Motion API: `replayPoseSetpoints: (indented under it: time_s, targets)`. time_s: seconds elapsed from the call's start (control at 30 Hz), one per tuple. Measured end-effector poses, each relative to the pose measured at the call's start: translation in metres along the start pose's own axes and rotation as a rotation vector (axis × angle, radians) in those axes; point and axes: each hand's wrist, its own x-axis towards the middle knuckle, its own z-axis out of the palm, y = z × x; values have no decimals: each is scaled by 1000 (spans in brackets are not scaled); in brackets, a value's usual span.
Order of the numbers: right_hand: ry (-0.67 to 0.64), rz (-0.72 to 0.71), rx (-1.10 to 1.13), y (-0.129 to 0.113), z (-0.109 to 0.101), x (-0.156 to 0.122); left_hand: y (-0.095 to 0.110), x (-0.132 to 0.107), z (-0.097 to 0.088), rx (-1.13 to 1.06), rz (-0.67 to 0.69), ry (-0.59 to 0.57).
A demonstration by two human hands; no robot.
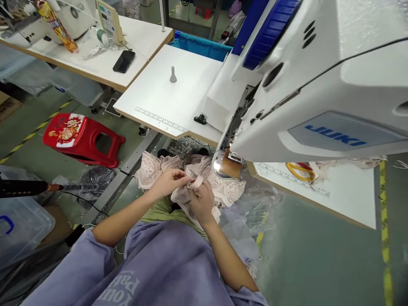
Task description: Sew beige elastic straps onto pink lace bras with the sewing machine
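Observation:
Pale pink lace bras (230, 190) lie bunched over my lap, below the head of a white sewing machine (318, 97). My left hand (172, 182) comes in from the left, its thumb and fingertips pinched on a pink bra strap (196, 182). Close against it, my right hand (203, 202) grips the same strap, which curls up in a loop between the two. A molded lace cup (149, 170) rests just left of my left hand. My fingers partly cover the strap's ends.
A white machine table (178, 102) with a printed ruler edge stands ahead, a second tabletop (350, 195) to the right. A red stool (83, 138) and a clear plastic bin (25, 225) are at left. A phone (124, 61) lies on the neighbouring table.

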Motion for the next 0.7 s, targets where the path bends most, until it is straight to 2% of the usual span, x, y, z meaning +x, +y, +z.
replayPoseSetpoints:
  time_s: [0.07, 0.17, 0.27, 0.37, 0.43, 0.57, 0.7]
  targets:
    - [-53, -135, -92, 2, -4, -4, -1, -2, 10, -101, -3, -6]
    - [-40, -149, -114, 0, -17, -5, 8, -9, 14, -104, 23, 57]
    - [29, -149, -97, -7, -33, -1, 23, -17, 10, -75, 79, 15]
    - [-8, -100, -126, -18, -41, 7, 36, -23, 7, -105, 80, -94]
    - [-32, -49, -125, -26, -42, 12, 41, -25, 8, -129, 52, -119]
    - [-3, 40, -92, -33, -42, 14, 46, -27, 12, -141, 3, -115]
    - [47, 72, -76, -27, -38, 11, 43, -23, 16, -61, 25, -82]
